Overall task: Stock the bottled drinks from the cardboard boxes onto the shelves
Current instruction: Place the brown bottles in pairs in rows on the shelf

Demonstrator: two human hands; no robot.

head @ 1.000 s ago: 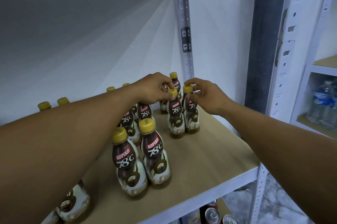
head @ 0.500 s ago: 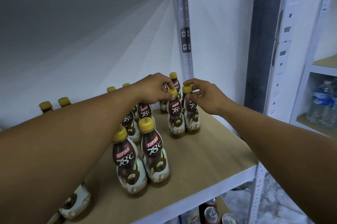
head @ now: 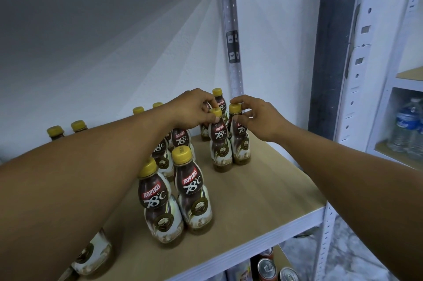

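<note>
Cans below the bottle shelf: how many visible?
3, all below the wooden shelf, bottom right: back can, middle can, front can. Others may be hidden behind its edge.

"KOPIKO 78°C" on front bottle label (head: 189, 185), same on its neighbour (head: 153, 196), "78°C" on rear bottles (head: 220, 131)

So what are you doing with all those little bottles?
A person is stocking coffee bottles on a wooden shelf. Their left hand pinches the cap of one bottle, and their right hand pinches the cap of the neighbouring bottle. Both stand upright near the back.
</note>
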